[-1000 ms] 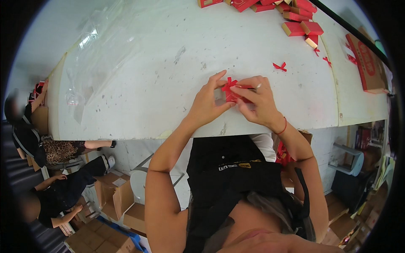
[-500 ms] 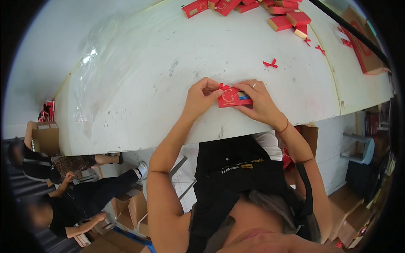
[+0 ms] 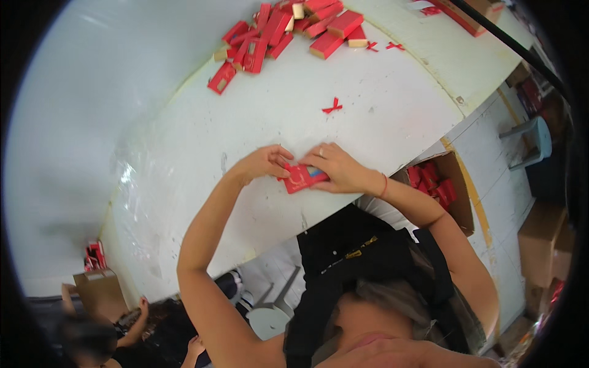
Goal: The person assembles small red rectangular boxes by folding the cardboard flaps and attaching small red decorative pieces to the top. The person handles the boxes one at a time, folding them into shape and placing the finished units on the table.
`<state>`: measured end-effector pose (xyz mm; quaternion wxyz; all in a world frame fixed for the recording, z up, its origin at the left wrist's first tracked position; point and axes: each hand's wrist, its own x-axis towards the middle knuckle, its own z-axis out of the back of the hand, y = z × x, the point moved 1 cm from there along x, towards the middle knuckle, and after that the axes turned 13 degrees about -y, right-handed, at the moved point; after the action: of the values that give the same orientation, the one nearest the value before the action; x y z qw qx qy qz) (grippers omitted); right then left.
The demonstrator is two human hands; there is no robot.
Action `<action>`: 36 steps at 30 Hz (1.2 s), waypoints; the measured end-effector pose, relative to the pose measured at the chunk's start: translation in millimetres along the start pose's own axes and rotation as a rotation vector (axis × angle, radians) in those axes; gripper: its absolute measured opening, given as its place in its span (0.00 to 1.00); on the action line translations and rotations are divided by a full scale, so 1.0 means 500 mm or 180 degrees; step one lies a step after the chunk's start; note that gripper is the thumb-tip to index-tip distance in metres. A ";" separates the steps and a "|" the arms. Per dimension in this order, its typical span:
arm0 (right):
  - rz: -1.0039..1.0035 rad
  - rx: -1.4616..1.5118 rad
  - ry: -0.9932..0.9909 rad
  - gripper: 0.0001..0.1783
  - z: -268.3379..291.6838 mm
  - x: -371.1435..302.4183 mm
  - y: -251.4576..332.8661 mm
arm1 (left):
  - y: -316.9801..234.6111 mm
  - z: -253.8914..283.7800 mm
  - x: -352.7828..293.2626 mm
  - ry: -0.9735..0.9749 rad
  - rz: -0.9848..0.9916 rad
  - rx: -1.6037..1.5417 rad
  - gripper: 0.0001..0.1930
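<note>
A small flat red cardboard box [image 3: 297, 182] with a cut-out window lies on the white table between my hands. Through the window something blue and pale shows. My right hand [image 3: 343, 172] grips the box at its right end, fingers along the far edge and thumb on the near one. At the left end my left hand [image 3: 265, 164] has its thumb pressed on the corner, with the fingers curled behind. A bit of red ribbon peeks out by that thumb, mostly hidden. Farther off lies a loose red ribbon bow [image 3: 332, 107].
Several red boxes [image 3: 277, 27] are heaped at the table's far side, with two more bows [image 3: 394, 46] beside them. A carton [image 3: 461, 190] of red boxes stands below the table's right edge. Clear plastic sheeting [image 3: 132, 184] covers the left. Other people [image 3: 92, 337] are at lower left.
The view has turned and shifted, bringing the heap and the carton of red boxes further into sight. My left fingers have loosened and lifted a little at the box's corner; the right hand keeps its grip.
</note>
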<state>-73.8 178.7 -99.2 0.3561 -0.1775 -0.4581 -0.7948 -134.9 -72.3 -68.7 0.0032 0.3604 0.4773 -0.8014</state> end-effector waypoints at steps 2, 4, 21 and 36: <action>-0.0211 -0.0052 -0.0202 0.30 0.059 -0.047 0.017 | -0.066 -0.022 0.026 -0.0120 -0.0406 -0.0027 0.23; -0.0634 0.0063 -0.0491 0.30 0.174 -0.114 0.048 | -0.119 -0.040 0.073 -0.0557 -0.1037 -0.0303 0.23; -0.1984 -0.0431 -0.1384 0.28 0.368 -0.269 0.021 | -0.188 -0.033 0.298 -0.1396 -0.1110 -0.2041 0.19; -0.0846 0.1094 -0.0384 0.20 -0.005 0.084 0.017 | 0.068 -0.134 -0.114 -0.3253 -0.1816 -0.0492 0.11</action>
<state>-96.1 156.9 -70.1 0.2453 -0.0995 -0.6267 -0.7330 -42.5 -58.6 -80.5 0.0433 -0.2154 0.5504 -0.8055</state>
